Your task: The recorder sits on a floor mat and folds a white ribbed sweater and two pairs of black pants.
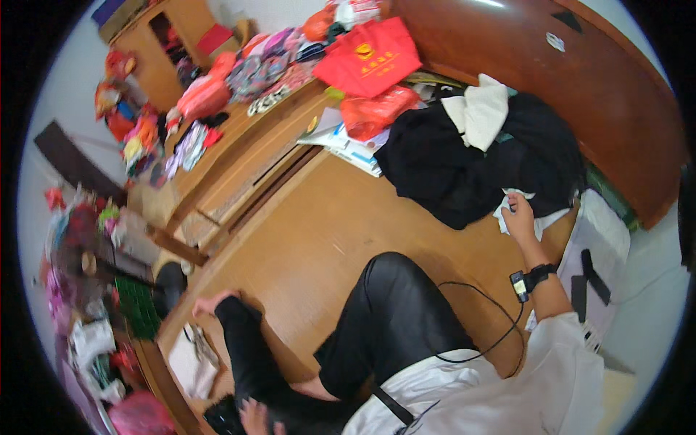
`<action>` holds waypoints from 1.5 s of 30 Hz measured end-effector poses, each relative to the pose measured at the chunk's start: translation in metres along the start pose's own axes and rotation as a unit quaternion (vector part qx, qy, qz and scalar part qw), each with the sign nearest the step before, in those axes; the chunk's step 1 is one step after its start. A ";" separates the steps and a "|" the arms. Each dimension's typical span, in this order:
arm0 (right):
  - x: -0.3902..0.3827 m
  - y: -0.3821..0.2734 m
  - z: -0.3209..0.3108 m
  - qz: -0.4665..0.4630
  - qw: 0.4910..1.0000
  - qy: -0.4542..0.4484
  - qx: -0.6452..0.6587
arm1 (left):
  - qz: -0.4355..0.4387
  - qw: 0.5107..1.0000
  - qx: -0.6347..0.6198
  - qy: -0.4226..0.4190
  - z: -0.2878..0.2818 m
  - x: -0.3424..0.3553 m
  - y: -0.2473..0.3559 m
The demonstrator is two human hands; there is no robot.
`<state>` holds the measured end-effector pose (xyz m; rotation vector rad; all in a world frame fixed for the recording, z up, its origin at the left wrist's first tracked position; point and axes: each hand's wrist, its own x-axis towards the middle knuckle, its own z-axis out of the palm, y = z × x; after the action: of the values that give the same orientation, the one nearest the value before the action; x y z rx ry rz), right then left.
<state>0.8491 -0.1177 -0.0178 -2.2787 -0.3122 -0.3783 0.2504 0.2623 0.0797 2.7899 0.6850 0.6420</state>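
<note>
My right hand (519,214), fingers curled, reaches to the right edge of a black garment pile (435,167), over a crumpled white item (540,223); what it pinches is too small to make out. A cream cloth (486,112) lies atop the pile. My left hand (257,415), fingers apart, rests by my left leg, near a dark object (221,420) at the lower edge. A small black device is strapped to my right forearm, with a cable looping across the wooden surface (319,225) where I sit.
Red bags (370,61) and papers (348,148) lie beside the black pile. Heaped clothes (254,72) cover a wooden furniture top behind. A curved headboard (602,94) bounds the right. A cream bag (190,362), green crate (136,304) and more piled belongings are at left.
</note>
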 end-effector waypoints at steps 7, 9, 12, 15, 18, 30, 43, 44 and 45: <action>0.002 0.033 0.059 0.039 0.989 -0.128 0.065 | -0.407 0.742 0.455 -0.276 0.123 0.241 -0.083; 0.047 0.043 0.079 -0.058 0.989 0.015 0.137 | -0.447 0.656 0.486 -0.367 0.153 0.263 -0.096; 0.122 0.002 0.087 0.200 0.941 -0.007 0.275 | -0.424 0.659 0.468 -0.408 0.150 0.260 -0.132; 0.180 0.009 0.079 0.292 0.911 0.024 0.292 | -0.253 0.902 0.289 -0.196 0.083 0.175 -0.065; 0.205 0.003 0.120 0.328 0.863 -0.101 0.372 | -0.094 0.988 0.084 -0.084 -0.004 -0.065 0.020; 0.137 -0.178 0.032 -0.116 0.916 -0.157 0.351 | -0.138 0.988 0.046 -0.053 0.028 -0.098 0.012; -0.078 -0.317 -0.128 -0.328 0.575 -0.481 0.575 | -0.123 0.822 -0.556 -0.029 0.010 -0.018 0.117; -0.080 -0.325 -0.118 -0.303 0.532 -0.557 0.561 | -0.137 0.811 -0.564 -0.071 0.008 -0.023 0.129; -0.080 -0.331 -0.113 -0.283 0.499 -0.621 0.534 | -0.130 0.799 -0.576 -0.113 0.009 -0.020 0.138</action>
<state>0.6436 0.0079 0.2487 -0.6979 -1.5111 1.0327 0.2930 0.1311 0.1037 1.5532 0.3854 0.4215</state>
